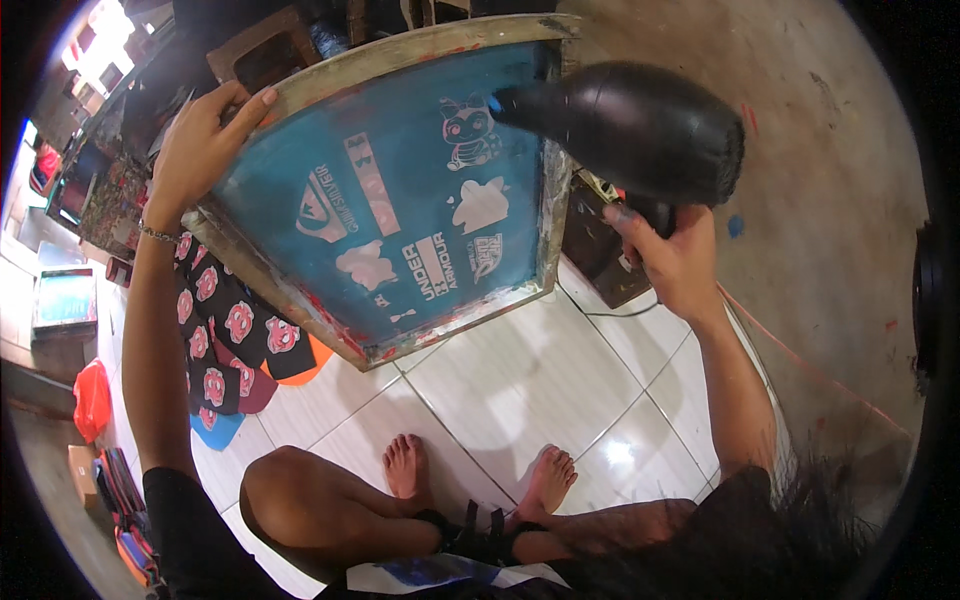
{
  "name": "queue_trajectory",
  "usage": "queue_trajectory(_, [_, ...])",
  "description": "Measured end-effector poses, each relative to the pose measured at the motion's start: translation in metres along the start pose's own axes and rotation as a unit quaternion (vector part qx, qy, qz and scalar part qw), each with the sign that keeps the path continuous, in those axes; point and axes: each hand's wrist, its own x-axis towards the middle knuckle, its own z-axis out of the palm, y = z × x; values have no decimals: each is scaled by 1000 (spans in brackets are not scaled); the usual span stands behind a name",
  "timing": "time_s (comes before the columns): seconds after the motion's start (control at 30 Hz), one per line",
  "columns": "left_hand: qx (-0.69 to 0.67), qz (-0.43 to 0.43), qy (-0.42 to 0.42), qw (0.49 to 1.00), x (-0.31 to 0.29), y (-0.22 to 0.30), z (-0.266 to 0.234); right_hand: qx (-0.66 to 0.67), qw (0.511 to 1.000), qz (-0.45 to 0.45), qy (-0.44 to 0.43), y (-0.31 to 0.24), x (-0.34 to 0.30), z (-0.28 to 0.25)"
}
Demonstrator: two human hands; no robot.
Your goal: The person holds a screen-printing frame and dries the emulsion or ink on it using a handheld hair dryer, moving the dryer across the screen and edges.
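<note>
A wooden-framed silk screen [380, 262] with blue-green mesh stands tilted in front of me, pale stencil designs showing in it. My left hand [205, 135] grips its frame at the upper left, thumb along the wood and fingers curled behind. In my right hand [675, 255] is a black hair dryer [640, 125], held by the handle. The dryer's nozzle points left, close to the mesh at the upper right, by a cartoon figure stencil. Part of the handle is hidden behind my fingers.
Dark printed fabric pieces [225, 335] with pink cartoon faces lie on the white tiled floor [480, 400] left of the screen. An orange-red plastic bag [91, 400] and another framed screen [65, 298] are farther left. A cord [620, 314] runs below the dryer. A stained wall [830, 230] rises at right.
</note>
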Motion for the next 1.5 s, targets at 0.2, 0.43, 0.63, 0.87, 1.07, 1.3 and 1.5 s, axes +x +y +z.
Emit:
queue_trajectory(0.2, [20, 4, -16, 1000, 3, 1, -1, 17, 996, 82, -22, -20, 5, 3])
queue_trajectory(0.43, [1, 5, -16, 1000, 0, 5, -1, -122, 979, -121, -106, 18, -6, -6])
queue_trajectory(0.63, [17, 11, -15, 1000, 1, 5, -2, -77, 995, 41, -39, -3, -3, -17])
queue_trajectory(0.87, [29, -12, -28, 999, 0, 5, -3, 41, 998, 39, -20, -15, 4, -9])
queue_trajectory(1.07, [5, 1, -14, 1000, 1, 3, -1, -104, 988, 30, -109, -4, 1, -19])
queue_trajectory(1.3, [14, -5, -13, 1000, -1, 9, -3, 1, 997, 81, 8, -13, 4, -18])
queue_trajectory(1.5, [2, -9, -8, 1000, 0, 6, -1, 64, 998, -14, -20, -11, 6, -8])
